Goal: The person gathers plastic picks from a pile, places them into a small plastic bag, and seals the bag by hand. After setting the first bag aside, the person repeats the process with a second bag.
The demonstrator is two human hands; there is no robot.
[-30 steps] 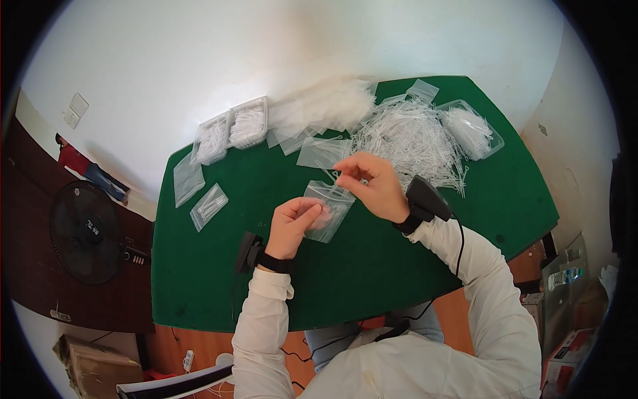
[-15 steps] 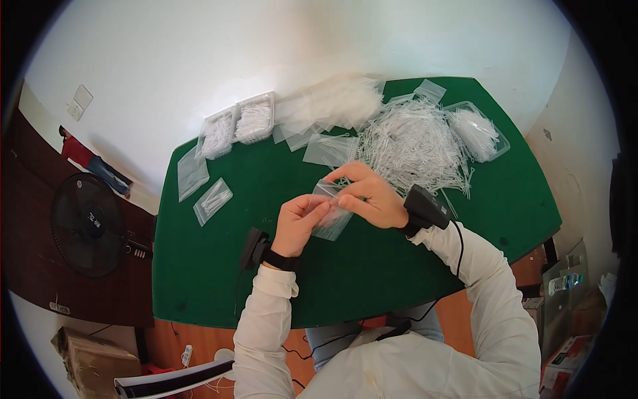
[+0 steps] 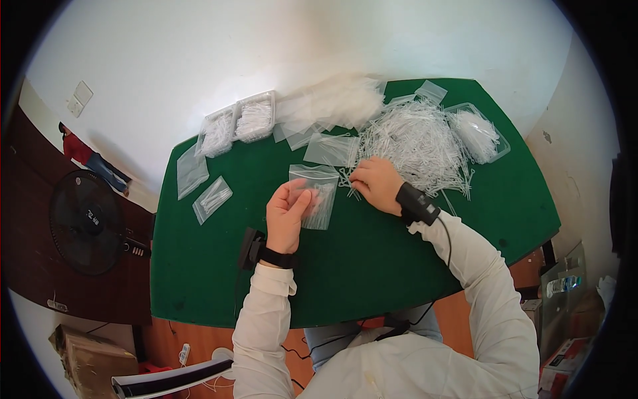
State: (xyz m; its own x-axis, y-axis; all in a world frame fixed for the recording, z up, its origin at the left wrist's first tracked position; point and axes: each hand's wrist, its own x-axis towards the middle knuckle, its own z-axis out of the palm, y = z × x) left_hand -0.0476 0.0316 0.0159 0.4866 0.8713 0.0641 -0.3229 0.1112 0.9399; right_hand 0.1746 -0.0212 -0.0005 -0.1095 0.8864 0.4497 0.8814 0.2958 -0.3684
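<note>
My left hand (image 3: 287, 216) pinches a clear zip bag (image 3: 321, 211) between thumb and fingers, mouth end away from me. Thin clear sticks show through the bag's plastic. To its right, my right hand (image 3: 377, 186) has its fingers drawn together around a few thin clear plastic sticks (image 3: 345, 177) with looped ends, at the near left edge of a big pile (image 3: 415, 146) of the same sticks. How many it grips is hidden by the fingers. A filled small bag (image 3: 212, 199) lies on the green table (image 3: 252, 292) left of my hands.
Two clear tubs (image 3: 254, 118) of sticks stand at the back left, beside a flat bag (image 3: 192, 174). A heap of clear bags (image 3: 332, 100) lies at the back, a tub (image 3: 475, 135) right of the pile. A black fan (image 3: 86, 223) and a person (image 3: 93, 159) are left.
My right hand has let go of the bag and moved right to the pile's edge. My left hand has shifted slightly left with the bag, which now hangs more upright and flatter in view.
</note>
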